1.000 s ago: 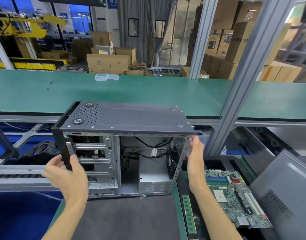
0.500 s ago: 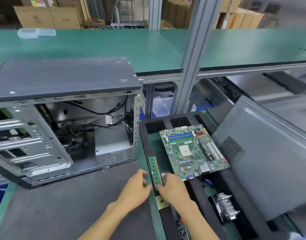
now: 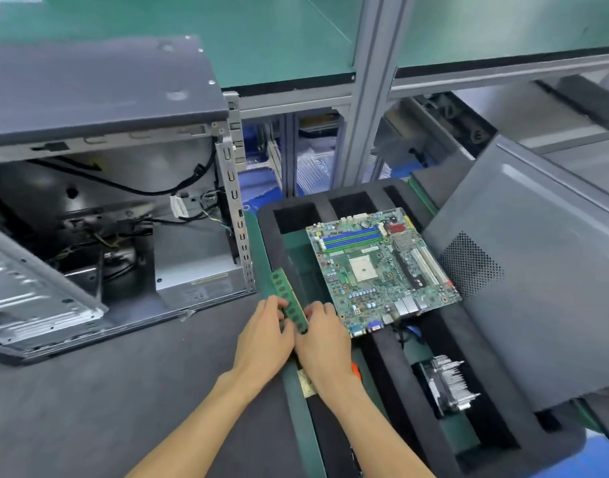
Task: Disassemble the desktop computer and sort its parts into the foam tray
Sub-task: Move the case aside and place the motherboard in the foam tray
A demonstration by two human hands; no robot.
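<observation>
1. We have both hands on the memory stick (image 3: 289,301) at the left edge of the foam tray (image 3: 392,381): our left hand (image 3: 266,334) and right hand (image 3: 322,339) sit side by side, fingertips pinching the stick's near end, likely because so thin a board is best handled by its edges.
2. The stick lies lengthwise along the tray's left wall, its far end pointing toward the open computer case (image 3: 106,215); whether it is seated in a slot or only resting on the foam, we cannot tell.
3. The motherboard (image 3: 382,267) already sits in the tray's large recess, face up, and the heatsink (image 3: 446,388) occupies a narrower pocket nearer us, so each part seems to have its own cut-out.
4. The side panel (image 3: 537,270) leans over the tray's right side, apparently parked out of the way.
5. The case stands just left of the tray, with cables and a power supply (image 3: 196,260) inside, so we judge the strip-down unfinished.
</observation>
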